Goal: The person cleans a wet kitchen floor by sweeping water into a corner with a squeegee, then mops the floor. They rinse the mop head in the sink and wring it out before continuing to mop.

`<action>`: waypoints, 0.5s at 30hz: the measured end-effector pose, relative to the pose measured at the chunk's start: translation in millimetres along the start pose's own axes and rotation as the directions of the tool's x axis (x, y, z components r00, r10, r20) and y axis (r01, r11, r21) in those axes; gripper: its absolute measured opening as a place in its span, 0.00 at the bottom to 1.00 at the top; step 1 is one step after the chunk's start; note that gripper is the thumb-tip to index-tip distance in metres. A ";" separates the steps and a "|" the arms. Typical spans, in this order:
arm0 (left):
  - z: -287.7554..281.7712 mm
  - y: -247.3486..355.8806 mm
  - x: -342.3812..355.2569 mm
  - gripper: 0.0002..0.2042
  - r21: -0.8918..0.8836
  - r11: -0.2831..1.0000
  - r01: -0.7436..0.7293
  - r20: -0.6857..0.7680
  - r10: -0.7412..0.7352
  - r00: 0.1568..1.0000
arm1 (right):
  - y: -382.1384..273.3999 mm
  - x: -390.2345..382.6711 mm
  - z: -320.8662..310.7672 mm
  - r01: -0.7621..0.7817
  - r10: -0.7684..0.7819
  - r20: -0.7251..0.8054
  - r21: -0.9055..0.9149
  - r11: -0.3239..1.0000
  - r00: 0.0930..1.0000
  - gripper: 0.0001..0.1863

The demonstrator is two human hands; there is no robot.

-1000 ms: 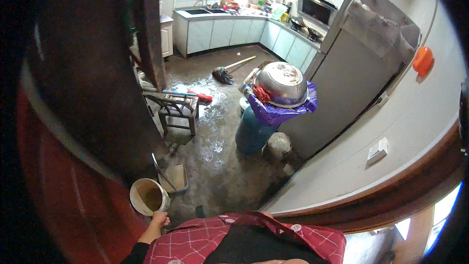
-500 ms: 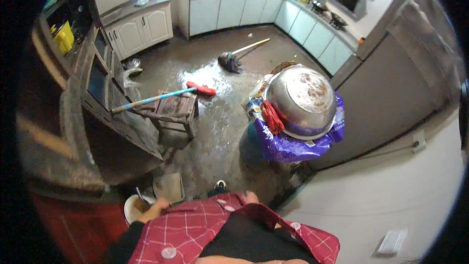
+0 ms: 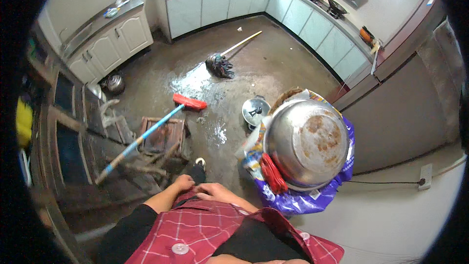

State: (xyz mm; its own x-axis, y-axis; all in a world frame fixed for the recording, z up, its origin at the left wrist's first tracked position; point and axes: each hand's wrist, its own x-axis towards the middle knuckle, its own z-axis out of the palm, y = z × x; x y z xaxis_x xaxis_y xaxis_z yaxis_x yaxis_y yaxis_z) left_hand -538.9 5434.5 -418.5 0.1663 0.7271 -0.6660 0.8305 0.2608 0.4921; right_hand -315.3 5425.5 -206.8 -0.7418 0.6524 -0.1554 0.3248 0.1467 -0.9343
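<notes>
Down at the lower middle of the head view, both hands meet over the hem of a red checked shirt (image 3: 205, 225). The left hand (image 3: 183, 182) is curled into a loose fist, and what it grips, if anything, I cannot tell. The right hand (image 3: 212, 190) lies just beside it, touching it, fingers stretched flat on the shirt edge; whether they pinch the cloth is not clear.

Just above the hands a shoe (image 3: 199, 163) shows on the wet floor (image 3: 273, 63). Left of the hands stands a wooden stool (image 3: 163, 137), with a blue-handled broom (image 3: 146, 134) leaning across it, its red head up and away from the hands. Right of the hands, near, a steel bowl (image 3: 307, 142) sits upside down on a purple bag (image 3: 298, 200), a red item (image 3: 272, 173) tucked at its near rim. Beyond the bowl a pot lid (image 3: 256, 111) lies on the floor. Well beyond the hands, a mop (image 3: 221, 63) lies in a puddle before pale cabinets (image 3: 215, 5).
</notes>
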 end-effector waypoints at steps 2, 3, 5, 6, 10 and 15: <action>-34.4 11.0 40.2 0.15 0.120 0.985 -0.126 0.017 0.125 0.992 | 11.1 22.8 -22.4 -0.019 0.011 -0.096 -0.088 0.996 0.995 0.15; -48.9 21.9 55.4 0.15 0.064 0.993 -0.104 0.075 0.099 0.992 | 11.3 32.9 -36.8 -0.091 0.056 -0.211 -0.163 0.982 0.976 0.15; -69.8 43.0 100.3 0.18 0.136 0.973 -0.186 0.196 0.157 0.968 | -8.8 41.6 -76.9 -0.299 0.187 -0.412 -0.227 0.927 0.892 0.16; -81.3 59.7 119.7 0.19 0.108 0.953 -0.283 0.168 0.263 0.950 | -26.3 39.0 -95.3 -0.377 0.215 -0.513 -0.235 0.896 0.831 0.16; -101.5 48.3 202.6 0.19 0.098 0.953 -0.288 0.124 0.275 0.953 | -50.9 33.9 -132.7 -0.408 0.164 -0.677 -0.217 0.887 0.718 0.11; -143.2 144.8 232.1 0.14 -0.027 0.718 -0.695 -0.033 0.695 0.719 | -30.3 -75.5 -171.3 -0.775 -0.109 -0.925 -0.365 0.515 0.363 0.11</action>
State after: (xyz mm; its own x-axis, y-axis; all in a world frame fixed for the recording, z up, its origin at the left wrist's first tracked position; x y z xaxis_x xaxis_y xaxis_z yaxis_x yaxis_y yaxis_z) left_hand -456.1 5732.0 -421.5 0.6790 0.7246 -0.1183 0.4664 -0.3012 0.8317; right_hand -168.6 5499.1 -111.9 0.2382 0.9090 0.3421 0.9567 -0.1589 -0.2439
